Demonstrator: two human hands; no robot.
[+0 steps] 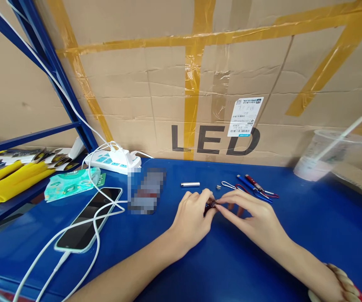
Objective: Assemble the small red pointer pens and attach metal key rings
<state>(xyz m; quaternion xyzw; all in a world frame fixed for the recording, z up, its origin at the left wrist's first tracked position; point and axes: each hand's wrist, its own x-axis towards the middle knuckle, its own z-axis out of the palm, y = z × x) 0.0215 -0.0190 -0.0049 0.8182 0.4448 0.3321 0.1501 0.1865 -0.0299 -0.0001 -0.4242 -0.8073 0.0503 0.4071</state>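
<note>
My left hand (191,219) is closed around a small dark cylinder (209,206), most of which its fingers hide. Thumb and forefinger of my right hand (256,212) pinch at the shiny end of that same piece; its exact kind is too small to make out. Just beyond the hands lie a short silver cylinder (190,184) and a tiny metal part (218,187). To the right of these, a blue pen-like tube (249,183) and a red one (254,183) rest together with cord loops, partly behind my right hand.
At left, a phone (89,222) lies under white cables near a power strip (115,160) and a green tissue pack (71,183). A plastic cup (317,157) with a straw stands back right. A large taped carton (137,96) closes off the blue table's (174,272) rear.
</note>
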